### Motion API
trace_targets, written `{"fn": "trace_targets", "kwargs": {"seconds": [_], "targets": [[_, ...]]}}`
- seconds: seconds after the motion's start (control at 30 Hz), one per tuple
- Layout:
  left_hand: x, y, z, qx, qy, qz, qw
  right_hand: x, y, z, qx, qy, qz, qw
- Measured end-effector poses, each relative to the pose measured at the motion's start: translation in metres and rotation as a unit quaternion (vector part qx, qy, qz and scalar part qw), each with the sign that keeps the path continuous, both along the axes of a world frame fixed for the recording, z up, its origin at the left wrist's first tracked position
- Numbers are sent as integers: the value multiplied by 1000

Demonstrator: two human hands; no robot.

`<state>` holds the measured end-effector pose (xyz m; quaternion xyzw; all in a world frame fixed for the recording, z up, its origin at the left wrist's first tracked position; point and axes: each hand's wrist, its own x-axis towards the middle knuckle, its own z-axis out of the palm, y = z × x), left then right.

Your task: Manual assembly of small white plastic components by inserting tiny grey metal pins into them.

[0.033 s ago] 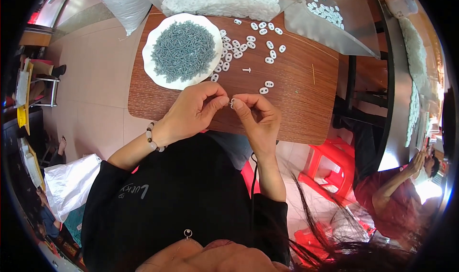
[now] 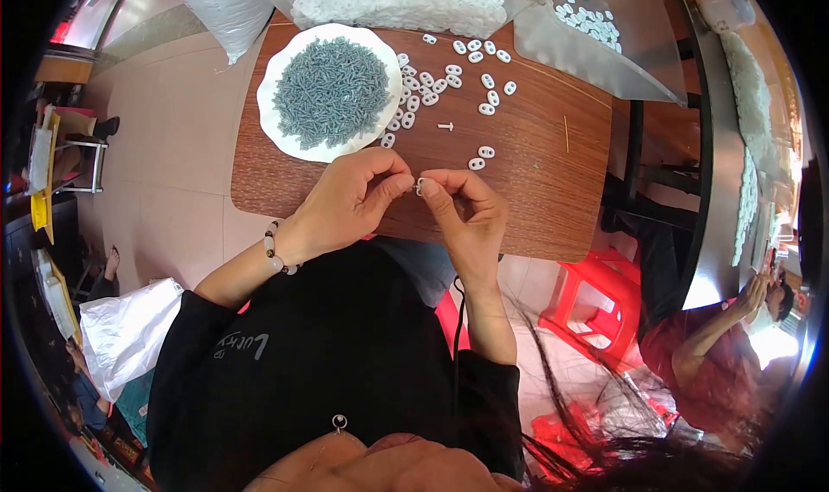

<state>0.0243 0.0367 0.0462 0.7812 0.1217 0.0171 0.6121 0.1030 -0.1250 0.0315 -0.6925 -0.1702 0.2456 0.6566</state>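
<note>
One white plate (image 2: 276, 125) holds a heap of grey screws (image 2: 331, 101) too many to count, about twenty small white plastic pieces (image 2: 449, 73) lie loose on the one wooden table (image 2: 535, 172) (plus one white peg (image 2: 446, 126)), and two hands, left hand (image 2: 350, 200) and right hand (image 2: 466, 215), pinch one piece (image 2: 419, 184)

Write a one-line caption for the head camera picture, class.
Left hand and right hand pinch a small white piece over a wooden table, beside a white plate of grey screws.
</note>
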Motion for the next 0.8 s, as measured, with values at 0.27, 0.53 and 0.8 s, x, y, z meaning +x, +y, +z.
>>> {"fn": "trace_targets", "kwargs": {"seconds": [0.27,0.53,0.8], "targets": [[-1,-2,-1,21,-18,16,999,-3,3,0,-17,-64,-7,998],[-2,-6,-3,24,-4,40,999,-6,4,-2,-33,-100,-13,994],[-3,-8,-8,-2,2,53,999,-4,4,-8,-46,-99,7,994]]}}
